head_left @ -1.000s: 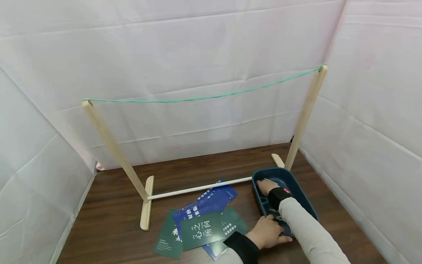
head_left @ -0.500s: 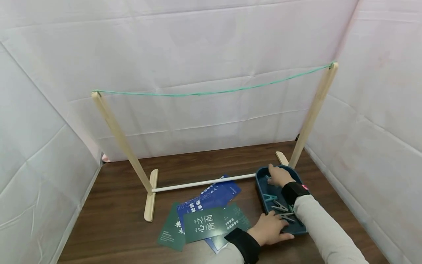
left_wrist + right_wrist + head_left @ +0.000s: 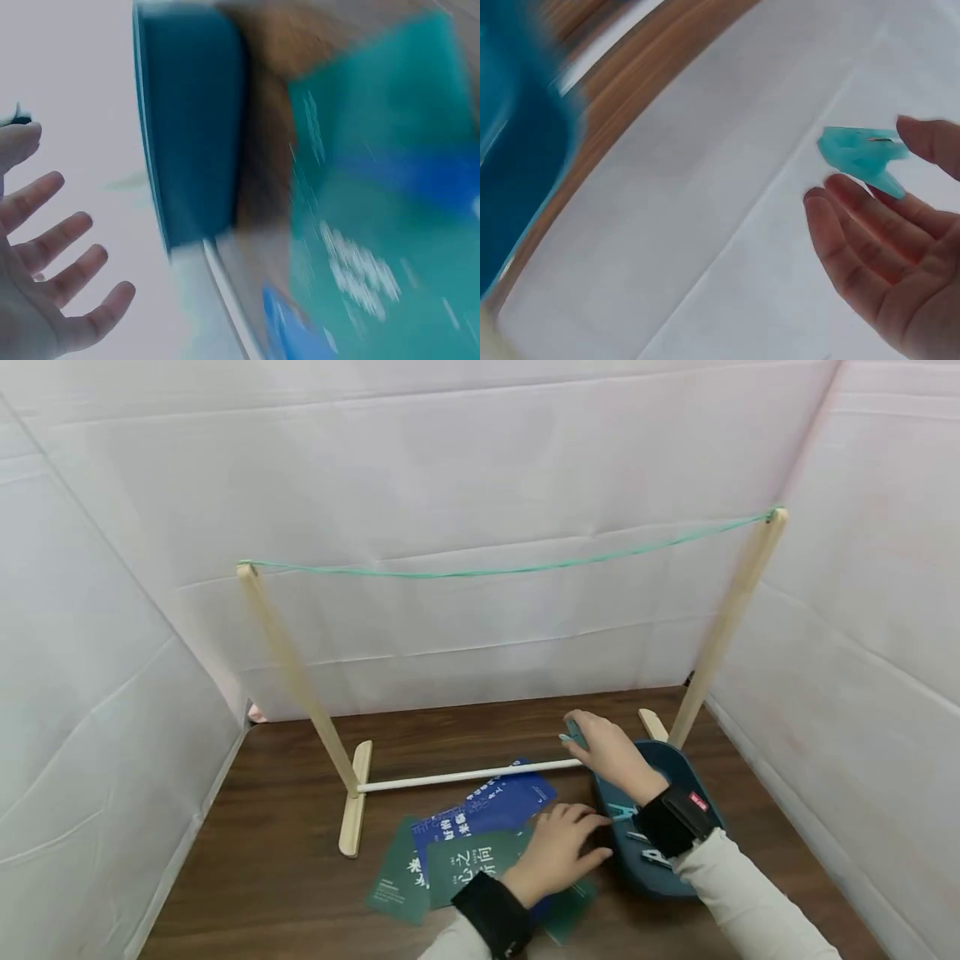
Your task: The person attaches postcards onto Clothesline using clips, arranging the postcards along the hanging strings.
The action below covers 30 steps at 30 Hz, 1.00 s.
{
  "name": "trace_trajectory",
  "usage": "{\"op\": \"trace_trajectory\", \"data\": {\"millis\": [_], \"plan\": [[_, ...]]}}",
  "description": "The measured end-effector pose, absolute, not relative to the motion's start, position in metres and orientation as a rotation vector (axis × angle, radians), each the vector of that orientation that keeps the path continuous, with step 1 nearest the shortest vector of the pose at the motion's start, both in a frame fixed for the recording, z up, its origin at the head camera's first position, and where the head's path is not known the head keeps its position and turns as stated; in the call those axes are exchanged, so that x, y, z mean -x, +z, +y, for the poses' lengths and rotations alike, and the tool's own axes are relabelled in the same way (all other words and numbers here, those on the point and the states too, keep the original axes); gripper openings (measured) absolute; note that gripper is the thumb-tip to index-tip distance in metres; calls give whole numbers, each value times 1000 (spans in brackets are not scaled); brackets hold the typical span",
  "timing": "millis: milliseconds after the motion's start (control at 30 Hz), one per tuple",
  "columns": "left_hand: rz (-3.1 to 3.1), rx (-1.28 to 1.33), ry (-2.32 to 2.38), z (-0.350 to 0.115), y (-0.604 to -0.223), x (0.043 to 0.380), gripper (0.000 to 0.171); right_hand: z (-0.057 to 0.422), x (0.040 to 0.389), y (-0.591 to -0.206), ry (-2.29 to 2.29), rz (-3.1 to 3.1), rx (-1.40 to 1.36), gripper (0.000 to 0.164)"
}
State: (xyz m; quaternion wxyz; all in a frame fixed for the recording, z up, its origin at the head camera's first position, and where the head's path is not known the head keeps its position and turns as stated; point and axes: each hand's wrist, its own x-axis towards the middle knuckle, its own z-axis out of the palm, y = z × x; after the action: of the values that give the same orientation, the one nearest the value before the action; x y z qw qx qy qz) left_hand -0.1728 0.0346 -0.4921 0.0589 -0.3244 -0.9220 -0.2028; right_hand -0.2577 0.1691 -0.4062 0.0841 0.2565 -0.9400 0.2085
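My right hand (image 3: 617,758) is raised above the far left end of a dark blue tray (image 3: 678,768). It pinches a teal clothespin (image 3: 861,154) between thumb and fingertips; the right wrist view shows the other fingers bent loosely beside it. More clothespins lie inside the tray, among them a light blue clothespin (image 3: 621,812) and a pale clothespin (image 3: 656,857). With fingers spread and holding nothing, my left hand (image 3: 561,850) hovers over the printed cards. A green card (image 3: 457,860) with white characters overlaps a blue card (image 3: 506,806) and another green card (image 3: 397,885).
Behind the cards stands a wooden frame with a left post (image 3: 288,664) and a right post (image 3: 727,627). A green string (image 3: 510,570) joins their tops, and a white rod (image 3: 465,775) joins them low down. White cloth (image 3: 465,485) surrounds the brown table (image 3: 247,860).
My right hand has come up out of the tray, leftwards, bringing a teal clothespin. My left hand has let go of the tray's near edge and moved left over the cards.
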Motion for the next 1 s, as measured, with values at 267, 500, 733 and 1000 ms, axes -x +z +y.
{"op": "trace_trajectory", "data": {"millis": [267,500,733,1000], "plan": [[-2865,505,-773,-45,-506,175,34,155,234,-384,1079,-2524,-890,40],[-2950,202,-879,-82,-523,177,39,170,274,-444,1403,-2229,-1166,49],[-3055,161,-885,-89,-540,176,67,148,210,-384,1305,-2340,-1051,40],[-3151,185,-646,-77,-543,186,84,133,182,-365,1369,-2341,-1127,43]]}}
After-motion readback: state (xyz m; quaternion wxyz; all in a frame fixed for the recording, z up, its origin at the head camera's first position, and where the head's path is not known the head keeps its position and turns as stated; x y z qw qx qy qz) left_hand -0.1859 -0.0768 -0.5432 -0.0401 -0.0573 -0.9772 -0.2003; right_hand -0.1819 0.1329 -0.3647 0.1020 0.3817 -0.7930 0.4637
